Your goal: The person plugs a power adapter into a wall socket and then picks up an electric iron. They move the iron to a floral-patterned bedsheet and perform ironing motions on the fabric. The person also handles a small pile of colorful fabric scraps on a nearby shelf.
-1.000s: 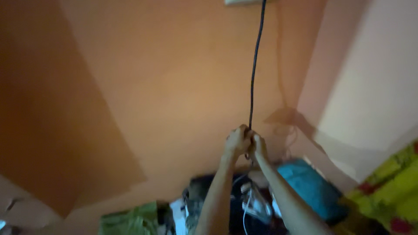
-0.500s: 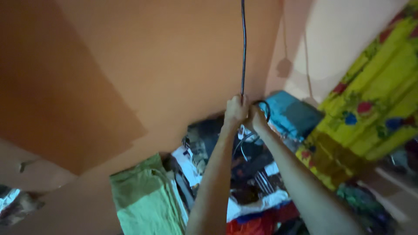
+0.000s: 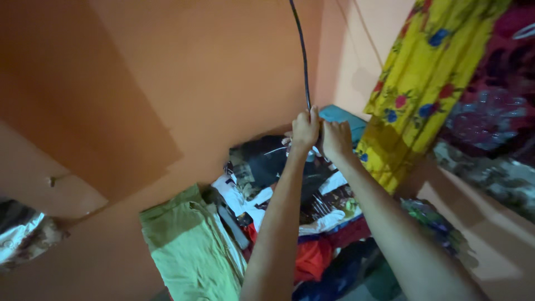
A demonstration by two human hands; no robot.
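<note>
Left hand [image 3: 305, 129] fist-clamped on thin black cable [image 3: 301, 56] | right hand [image 3: 336, 138] touching at 3 o'clock, grip unclear | cable runs toward 12 o'clock along orange wall [image 3: 167, 67] | folded green cloth [image 3: 186, 245] at 7 o'clock.

Both hands meet near the middle, closed around a thin black cord [image 3: 301, 56] that runs up toward 12 o'clock. The left hand [image 3: 304, 130] touches the right hand [image 3: 336, 138]. A green cloth [image 3: 186, 245] lies at 7 o'clock. A yellow flowered curtain [image 3: 423, 83] hangs at 2 o'clock.
</note>
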